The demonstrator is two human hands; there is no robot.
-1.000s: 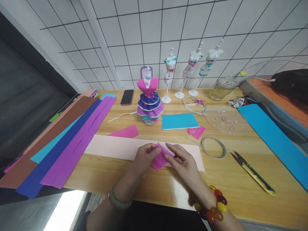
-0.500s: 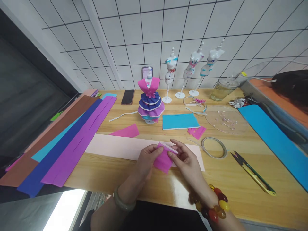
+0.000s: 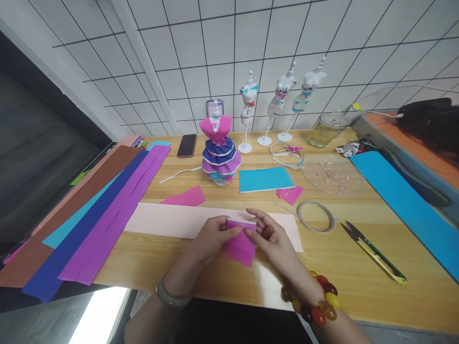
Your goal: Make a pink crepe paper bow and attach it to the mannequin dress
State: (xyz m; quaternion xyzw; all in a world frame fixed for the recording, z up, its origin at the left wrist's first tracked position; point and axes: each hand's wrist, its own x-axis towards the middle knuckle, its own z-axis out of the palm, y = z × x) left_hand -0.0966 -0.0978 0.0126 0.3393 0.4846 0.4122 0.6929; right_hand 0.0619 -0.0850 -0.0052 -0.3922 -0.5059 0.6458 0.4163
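Note:
Between my two hands is a small magenta sheet (image 3: 241, 249) with a white strip along its top edge. My left hand (image 3: 211, 237) pinches its left side, thumb in front and fingers behind. My right hand (image 3: 274, 237) grips the upper right part, its thumb close to the left one; the forefinger is raised behind. The fingertips behind the sheet are hidden. Under and beyond the hands lies a long pale pink strip (image 3: 161, 220). Farther back stands a miniature dress form in a tiered dress (image 3: 219, 155) with a pink top.
Thread snips (image 3: 375, 253) and a tape roll (image 3: 316, 217) lie at right, below a clear plate of small beads (image 3: 333, 176). Bare dress forms (image 3: 247, 114) and a glass of liquid (image 3: 328, 130) stand behind. A blue piece (image 3: 265, 180) lies mid-table; coloured strips (image 3: 118, 210) cover the left.
The magenta sheet has turned so its white-edged top is nearly level and faces me more squarely. Both hands have shifted slightly left, and the view has moved a little.

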